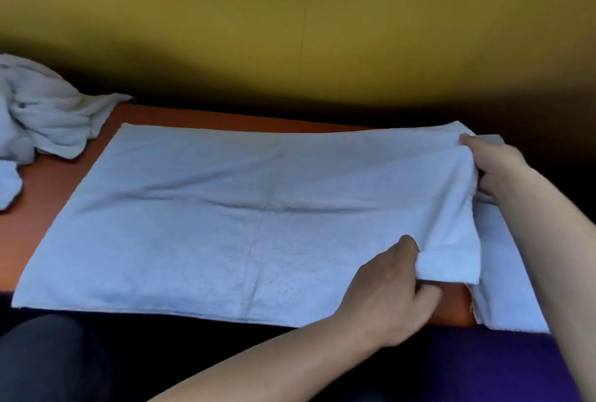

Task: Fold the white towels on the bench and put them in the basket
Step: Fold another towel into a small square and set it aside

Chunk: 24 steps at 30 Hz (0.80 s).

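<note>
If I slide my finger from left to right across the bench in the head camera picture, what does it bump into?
Crumpled towel pile → bare orange bench → flat white towel → left hand → right hand.

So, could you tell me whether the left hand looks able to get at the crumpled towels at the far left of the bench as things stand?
Probably not right away. The left hand pinches the near right corner of the spread towel, and the crumpled towels lie across at the opposite end. Nothing blocks the path; it would need to release its grip first.

Mustard-yellow wall (pixel 290 14), shadowed base, dim light
</note>
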{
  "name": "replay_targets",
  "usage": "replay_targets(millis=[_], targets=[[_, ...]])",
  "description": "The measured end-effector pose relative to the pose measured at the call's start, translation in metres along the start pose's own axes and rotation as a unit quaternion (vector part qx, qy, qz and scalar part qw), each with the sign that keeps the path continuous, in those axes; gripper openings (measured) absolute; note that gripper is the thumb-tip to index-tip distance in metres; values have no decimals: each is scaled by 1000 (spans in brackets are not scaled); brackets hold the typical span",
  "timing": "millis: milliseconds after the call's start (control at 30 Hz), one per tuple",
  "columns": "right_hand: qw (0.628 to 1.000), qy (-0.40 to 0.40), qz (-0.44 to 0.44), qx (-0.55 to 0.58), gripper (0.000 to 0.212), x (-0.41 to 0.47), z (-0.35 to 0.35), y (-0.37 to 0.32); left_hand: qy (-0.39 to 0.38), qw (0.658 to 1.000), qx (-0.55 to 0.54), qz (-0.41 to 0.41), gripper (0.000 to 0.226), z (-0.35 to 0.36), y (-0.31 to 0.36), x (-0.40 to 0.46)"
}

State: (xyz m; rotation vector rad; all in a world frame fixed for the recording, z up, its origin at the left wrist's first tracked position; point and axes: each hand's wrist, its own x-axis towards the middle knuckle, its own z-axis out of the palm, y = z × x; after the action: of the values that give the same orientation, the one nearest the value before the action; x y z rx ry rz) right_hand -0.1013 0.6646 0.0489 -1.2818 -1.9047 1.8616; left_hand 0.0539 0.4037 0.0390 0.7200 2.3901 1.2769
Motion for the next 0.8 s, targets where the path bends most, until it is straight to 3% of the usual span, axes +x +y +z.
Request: replay_targets(millis=[167, 233, 333, 467, 533, 667, 800], targets=[[998, 55, -28, 7, 39, -39, -26, -45, 19, 998, -62, 2, 29, 1, 38, 3], [998, 52, -36, 13, 40, -43, -27, -52, 50, 996, -67, 6, 36, -3, 41, -1], [998, 23, -49, 41, 44, -58, -7, -58, 113, 990, -87, 2, 29, -19, 32, -16], [995, -28, -73, 60, 26, -84, 49, -61, 183, 969, -149, -70, 7, -56, -1, -42], [993, -67, -85, 57, 18, -99, 85, -60, 207, 962, -152, -94, 6, -76, -19, -56], [985, -120, -116, 36, 23, -139, 161, -55, 253, 951, -143, -107, 38, -116, -46, -89], [976, -167, -139, -2, 24, -180, 236, -46, 296, 940, -115, -128, 43, -152, -77, -127]])
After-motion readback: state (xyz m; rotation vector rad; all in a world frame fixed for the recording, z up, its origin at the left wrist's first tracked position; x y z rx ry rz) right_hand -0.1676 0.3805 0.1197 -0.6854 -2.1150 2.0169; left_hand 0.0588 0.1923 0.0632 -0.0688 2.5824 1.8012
